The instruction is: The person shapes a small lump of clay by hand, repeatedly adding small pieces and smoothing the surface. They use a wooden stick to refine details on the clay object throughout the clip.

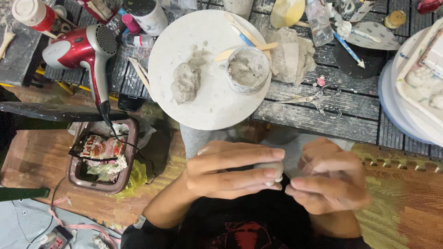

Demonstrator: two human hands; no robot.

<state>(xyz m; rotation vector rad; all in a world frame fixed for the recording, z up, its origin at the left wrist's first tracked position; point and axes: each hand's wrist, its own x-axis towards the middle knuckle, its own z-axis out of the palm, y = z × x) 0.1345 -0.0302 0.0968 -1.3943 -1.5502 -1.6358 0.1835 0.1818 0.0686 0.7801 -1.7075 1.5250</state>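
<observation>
Both hands cup one small grey clay lump (pixel 272 171): left hand (pixel 230 170) wraps it, right hand (pixel 330 184), at 3 o'clock, pinches it; likely soft, light, best cradled underneath.

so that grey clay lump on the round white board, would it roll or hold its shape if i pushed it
The grey clay lump looks irregular and flat-bottomed, so it would probably slide or smear rather than roll. Its rough, pinched surface suggests it is soft enough to dent under a push. Grey smears on the round white board hint that it may stick a little.
</observation>
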